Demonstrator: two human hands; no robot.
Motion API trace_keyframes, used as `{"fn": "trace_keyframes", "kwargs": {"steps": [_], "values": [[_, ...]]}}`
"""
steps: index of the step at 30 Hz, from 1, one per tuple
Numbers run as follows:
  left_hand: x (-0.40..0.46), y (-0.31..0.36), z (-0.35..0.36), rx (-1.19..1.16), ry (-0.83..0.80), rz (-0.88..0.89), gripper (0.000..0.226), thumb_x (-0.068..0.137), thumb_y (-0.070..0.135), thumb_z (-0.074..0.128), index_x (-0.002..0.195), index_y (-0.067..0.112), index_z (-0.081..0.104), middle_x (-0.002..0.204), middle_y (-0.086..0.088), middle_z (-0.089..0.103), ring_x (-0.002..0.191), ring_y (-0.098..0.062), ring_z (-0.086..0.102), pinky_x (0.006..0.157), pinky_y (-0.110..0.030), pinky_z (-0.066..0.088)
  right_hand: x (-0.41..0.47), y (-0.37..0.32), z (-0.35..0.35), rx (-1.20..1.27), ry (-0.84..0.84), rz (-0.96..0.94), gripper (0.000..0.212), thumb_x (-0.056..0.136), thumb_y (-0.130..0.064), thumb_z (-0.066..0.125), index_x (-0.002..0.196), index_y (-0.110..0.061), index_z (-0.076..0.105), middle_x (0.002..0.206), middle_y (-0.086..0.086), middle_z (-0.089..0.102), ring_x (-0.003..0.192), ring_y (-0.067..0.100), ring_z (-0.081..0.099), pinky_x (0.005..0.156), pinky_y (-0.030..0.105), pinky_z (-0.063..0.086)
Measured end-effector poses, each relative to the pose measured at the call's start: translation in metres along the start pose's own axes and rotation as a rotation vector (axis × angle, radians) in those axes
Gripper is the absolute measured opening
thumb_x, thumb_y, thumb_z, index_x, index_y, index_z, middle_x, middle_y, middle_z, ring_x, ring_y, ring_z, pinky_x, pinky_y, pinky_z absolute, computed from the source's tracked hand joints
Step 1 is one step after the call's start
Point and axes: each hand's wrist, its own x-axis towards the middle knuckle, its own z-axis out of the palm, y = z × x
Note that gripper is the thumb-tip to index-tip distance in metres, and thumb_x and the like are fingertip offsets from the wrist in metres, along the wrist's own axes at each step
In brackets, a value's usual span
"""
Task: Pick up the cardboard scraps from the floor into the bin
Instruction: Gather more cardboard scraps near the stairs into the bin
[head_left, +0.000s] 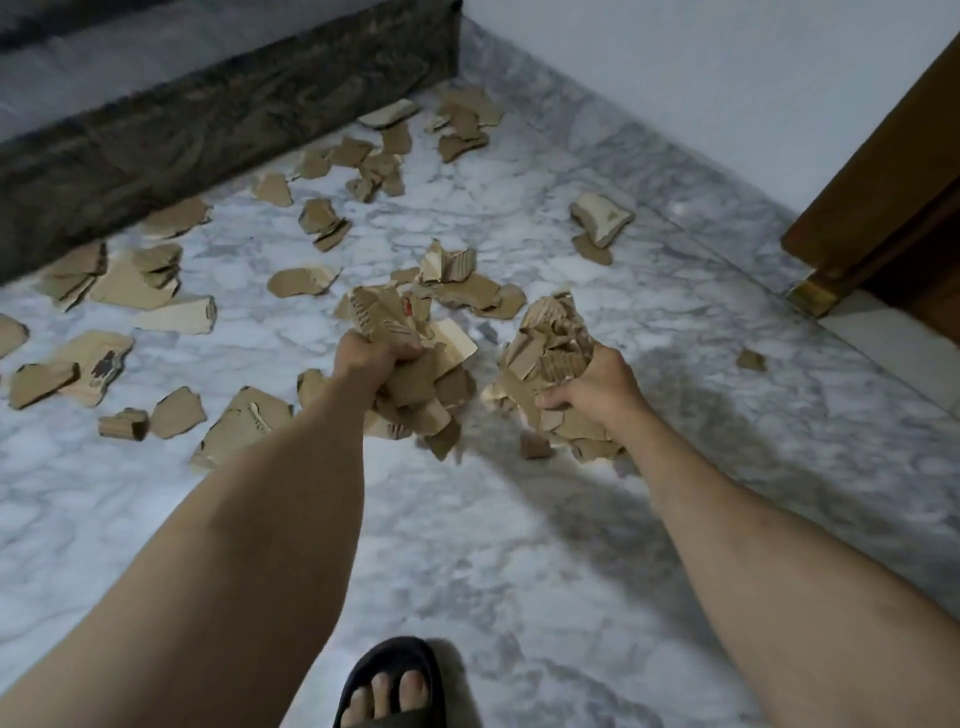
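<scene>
here, both hands clutch full bundles: left hand (374, 356) and right hand (597, 387) each squeeze cardboard scraps (156, 291) tightly, likely to carry more per trip. many remain on the floor (519, 545); no bin visible.

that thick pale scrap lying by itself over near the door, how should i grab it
Take the pale thick scrap from above, pinching across its narrower width by the torn side edges. It lies flat and stands proud of the marble floor. Both hands are full, left hand and right hand, so probably empty one first.
</scene>
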Motion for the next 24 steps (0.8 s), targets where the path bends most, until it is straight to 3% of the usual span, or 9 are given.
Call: {"fn": "trace_keyframes", "kwargs": {"steps": [3,5,10,13,15,17,20,22,24], "values": [[0.025,0.033,-0.021,0.195,-0.083,0.049,0.037,0.06,0.016,0.092,0.092,0.012,0.073,0.099,-0.007,0.074,0.092,-0.026,0.068,0.087,-0.039,0.059,0.026,-0.042,-0.002,0.106,0.055,0.006,0.064,0.05,-0.013,0.097,0.105,-0.016,0.065,0.103,0.001,0.072,0.1,0.023,0.066,0.092,0.04,0.056],[0.045,0.057,-0.032,0.295,-0.117,0.07,0.04,0.061,0.016,0.089,0.096,0.006,0.074,0.1,-0.012,0.075,0.093,-0.028,0.07,0.086,-0.043,0.06,0.045,-0.07,-0.004,0.152,0.103,0.01,0.063,0.051,-0.015,0.097,0.104,-0.012,0.065,0.101,0.001,0.07,0.098,0.025,0.066,0.092,0.041,0.056],[0.077,0.099,-0.035,0.415,-0.237,0.051,0.05,0.053,0.024,0.094,0.097,0.008,0.076,0.095,-0.01,0.075,0.087,-0.029,0.072,0.079,-0.048,0.063,0.079,-0.107,-0.007,0.212,0.216,0.095,0.071,0.052,-0.016,0.096,0.114,-0.007,0.062,0.107,0.008,0.069,0.1,0.03,0.066,0.09,0.043,0.056],[0.122,0.094,-0.017,0.497,-0.294,0.138,0.08,0.034,0.046,0.097,0.1,0.007,0.076,0.105,-0.011,0.076,0.095,-0.027,0.072,0.083,-0.046,0.062,0.089,-0.099,-0.004,0.234,0.173,0.115,0.071,0.055,-0.007,0.095,0.115,-0.01,0.057,0.108,0.003,0.066,0.101,0.025,0.063,0.09,0.037,0.054],[0.146,0.09,-0.001,0.585,-0.356,0.19,0.089,0.038,0.05,0.095,0.112,0.005,0.07,0.113,-0.013,0.072,0.102,-0.029,0.07,0.088,-0.045,0.06,0.098,-0.086,0.005,0.245,0.112,0.117,0.067,0.055,-0.003,0.094,0.109,-0.01,0.057,0.107,0.0,0.065,0.102,0.023,0.062,0.088,0.033,0.052],[0.129,0.104,0.01,0.612,-0.397,0.215,0.097,0.054,0.043,0.095,0.134,0.005,0.055,0.133,-0.012,0.062,0.115,-0.031,0.063,0.089,-0.042,0.056,0.112,-0.078,0.013,0.24,0.055,0.109,0.072,0.05,-0.003,0.095,0.113,-0.011,0.061,0.108,0.002,0.069,0.106,0.025,0.064,0.084,0.032,0.053],[0.136,0.11,0.027,0.791,-0.412,0.246,0.113,0.081,0.035,0.08,0.16,0.012,0.002,0.16,-0.01,0.03,0.142,-0.033,0.039,0.103,-0.041,0.041,0.136,-0.082,0.019,0.148,-0.046,0.098,0.075,0.057,-0.003,0.093,0.121,-0.012,0.056,0.113,0.002,0.066,0.106,0.022,0.061,0.076,0.029,0.049],[0.145,0.116,0.033,0.985,-0.461,0.236,0.123,0.079,0.041,0.077,0.159,0.021,-0.015,0.163,-0.013,0.026,0.142,-0.034,0.04,0.109,-0.044,0.04,0.154,-0.086,0.026,-0.02,-0.15,0.098,0.085,0.062,-0.008,0.091,0.134,-0.014,0.047,0.124,0.003,0.058,0.11,0.023,0.055,0.084,0.032,0.049],[0.157,0.121,0.038,1.142,-0.532,0.199,0.139,0.059,0.05,0.078,0.156,0.031,-0.019,0.162,-0.013,0.029,0.137,-0.035,0.045,0.107,-0.047,0.044,0.17,-0.091,0.036,-0.219,-0.273,0.073,0.11,0.064,-0.016,0.089,0.154,-0.02,0.026,0.145,0.005,0.047,0.126,0.029,0.049,0.099,0.039,0.048]]}}
